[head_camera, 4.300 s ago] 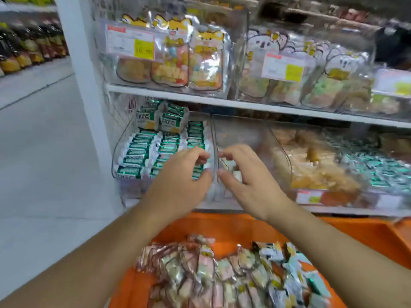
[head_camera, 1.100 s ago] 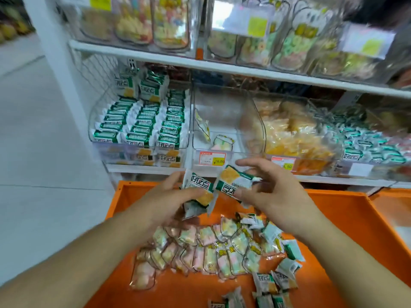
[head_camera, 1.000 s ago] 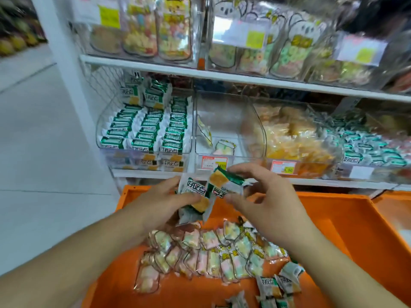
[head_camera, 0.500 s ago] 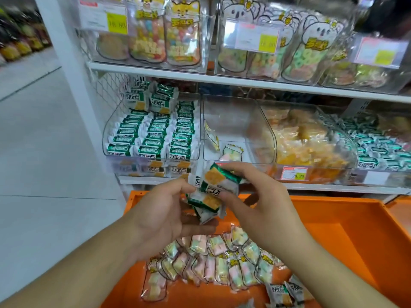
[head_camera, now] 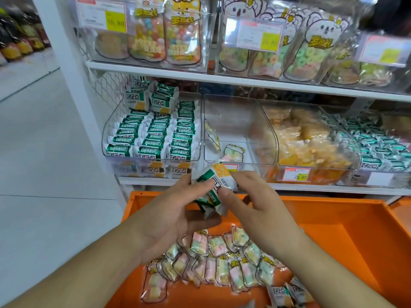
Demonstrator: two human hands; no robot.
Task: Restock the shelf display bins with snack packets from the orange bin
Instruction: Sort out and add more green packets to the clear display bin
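Big plastic bin [head_camera: 347,221] solid orange. Small wrapped snack packets [head_camera: 212,185] white, green band, orange-yellow patch. Near heap of clear marshmallow packets [head_camera: 213,261] pastel pink, green, yellow. Left clear display bin [head_camera: 153,138]: green-white rows. Price tags [head_camera: 297,174] red-edged, yellow.

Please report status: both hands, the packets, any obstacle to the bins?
Left hand and right hand both grip green-and-white packets above orange bin. Left display bin full; middle bin nearly empty. Nothing blocks the way.
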